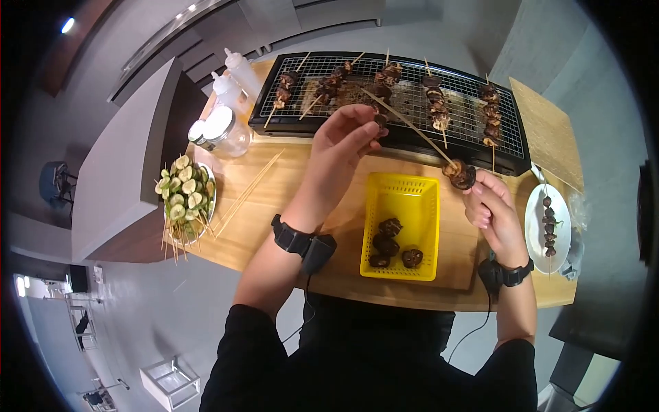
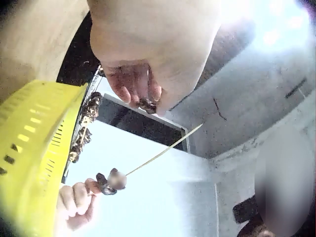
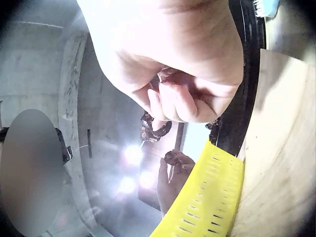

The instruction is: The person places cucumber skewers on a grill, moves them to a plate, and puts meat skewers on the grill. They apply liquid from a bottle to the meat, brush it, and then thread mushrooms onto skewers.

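In the head view my left hand (image 1: pixel 343 141) pinches a small dark mushroom (image 1: pixel 381 123) between thumb and fingers, in front of the grill. My right hand (image 1: pixel 495 213), to the right of the yellow basket (image 1: pixel 435 226), grips the lower end of a wooden skewer (image 1: pixel 415 129). Dark mushroom pieces (image 1: pixel 459 174) are threaded on it just above the right fingers, and the bare tip points up and left, past the left hand. The left wrist view shows the held mushroom (image 2: pixel 147 105) apart from the skewer (image 2: pixel 165 150). Several mushrooms (image 1: pixel 386 244) lie inside the basket.
Behind the hands stands a black grill (image 1: pixel 329 132) with several loaded skewers. At left are bare skewers (image 1: pixel 248 192), a plate of sliced green vegetable skewers (image 1: pixel 184 189), jars (image 1: pixel 230 134) and squeeze bottles (image 1: pixel 241 72). A white plate (image 1: pixel 535 230) at right holds a mushroom skewer.
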Demonstrator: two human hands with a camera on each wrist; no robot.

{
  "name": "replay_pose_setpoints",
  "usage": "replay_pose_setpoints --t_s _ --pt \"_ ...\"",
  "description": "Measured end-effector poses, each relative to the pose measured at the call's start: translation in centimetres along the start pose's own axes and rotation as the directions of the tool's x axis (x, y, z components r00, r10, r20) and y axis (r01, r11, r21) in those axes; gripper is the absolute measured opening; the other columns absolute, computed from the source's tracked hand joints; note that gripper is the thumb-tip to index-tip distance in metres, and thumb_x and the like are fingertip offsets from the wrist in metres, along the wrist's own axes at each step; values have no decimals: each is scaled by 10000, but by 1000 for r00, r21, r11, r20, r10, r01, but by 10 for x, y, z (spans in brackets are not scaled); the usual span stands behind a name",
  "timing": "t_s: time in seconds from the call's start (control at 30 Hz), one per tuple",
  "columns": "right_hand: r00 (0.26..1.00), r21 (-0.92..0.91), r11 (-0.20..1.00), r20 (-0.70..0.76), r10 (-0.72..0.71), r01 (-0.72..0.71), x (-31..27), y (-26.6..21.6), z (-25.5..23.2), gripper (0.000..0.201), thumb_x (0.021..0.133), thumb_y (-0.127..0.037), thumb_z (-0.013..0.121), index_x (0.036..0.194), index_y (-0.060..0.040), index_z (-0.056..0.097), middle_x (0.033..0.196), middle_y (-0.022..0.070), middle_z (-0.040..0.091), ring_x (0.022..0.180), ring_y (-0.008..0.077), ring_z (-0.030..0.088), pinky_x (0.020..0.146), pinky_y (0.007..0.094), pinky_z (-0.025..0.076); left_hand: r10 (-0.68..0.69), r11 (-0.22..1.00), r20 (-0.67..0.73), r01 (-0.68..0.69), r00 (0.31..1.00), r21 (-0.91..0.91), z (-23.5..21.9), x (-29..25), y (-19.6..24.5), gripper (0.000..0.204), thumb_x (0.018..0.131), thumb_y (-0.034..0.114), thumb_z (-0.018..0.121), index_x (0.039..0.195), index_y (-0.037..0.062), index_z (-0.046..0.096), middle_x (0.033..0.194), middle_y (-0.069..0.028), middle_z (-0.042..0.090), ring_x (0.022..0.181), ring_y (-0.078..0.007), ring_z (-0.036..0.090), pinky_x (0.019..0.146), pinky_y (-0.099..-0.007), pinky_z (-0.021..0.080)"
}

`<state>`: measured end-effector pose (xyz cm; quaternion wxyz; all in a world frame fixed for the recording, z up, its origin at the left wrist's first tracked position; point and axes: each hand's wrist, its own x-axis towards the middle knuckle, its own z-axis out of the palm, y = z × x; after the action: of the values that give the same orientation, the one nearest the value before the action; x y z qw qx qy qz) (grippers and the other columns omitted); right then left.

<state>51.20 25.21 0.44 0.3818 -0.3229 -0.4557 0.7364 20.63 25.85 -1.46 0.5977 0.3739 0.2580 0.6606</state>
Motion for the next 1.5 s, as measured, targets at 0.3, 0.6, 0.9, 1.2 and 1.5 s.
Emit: replay_pose_setpoints --t_s 0.3,0.6,0.9,1.2,1.5 --pt "1000 -72 997 -21 -3 2 3 2 0 150 1055 -134 543 1026 -6 615 625 -84 374 519 5 291 475 199 222 -49 946 28 55 998 -320 -10 3 4 294 1081 216 554 1353 113 590 1288 -83 659 1137 -182 651 921 -286 554" --pt "999 -120 993 -34 5 -9 2 2 2 160 1054 -137 557 1028 -3 640 604 -87 386 495 8 287 462 202 220 35 936 1 -32 999 -350 -8 4 13 258 1072 147 560 1326 108 580 1313 -105 661 1178 -205 665 975 -311 560" --pt "999 -154 988 -34 -1 -4 2 1 4 171 1064 -147 551 1040 -6 646 591 -89 378 486 5 276 452 202 209 72 949 -18 -74 997 -306 -5 3 17 247 1066 109 560 1312 101 582 1326 -103 657 1208 -216 650 1006 -316 548" --pt "999 -164 986 -34 -9 3 2 2 4 165 1061 -140 556 1044 -8 655 578 -97 370 472 1 261 444 201 189 134 963 -30 -138 990 -234 -6 5 16 266 1045 75 592 1310 101 583 1340 -98 653 1253 -212 622 1028 -323 521" --pt "999 -188 982 -38 -13 6 2 2 4 168 1056 -142 565 1033 -8 665 580 -96 390 469 -1 267 440 201 186 163 966 -44 -168 986 -194 -8 6 15 288 1031 46 601 1314 94 576 1347 -87 651 1265 -197 616 1044 -335 513"
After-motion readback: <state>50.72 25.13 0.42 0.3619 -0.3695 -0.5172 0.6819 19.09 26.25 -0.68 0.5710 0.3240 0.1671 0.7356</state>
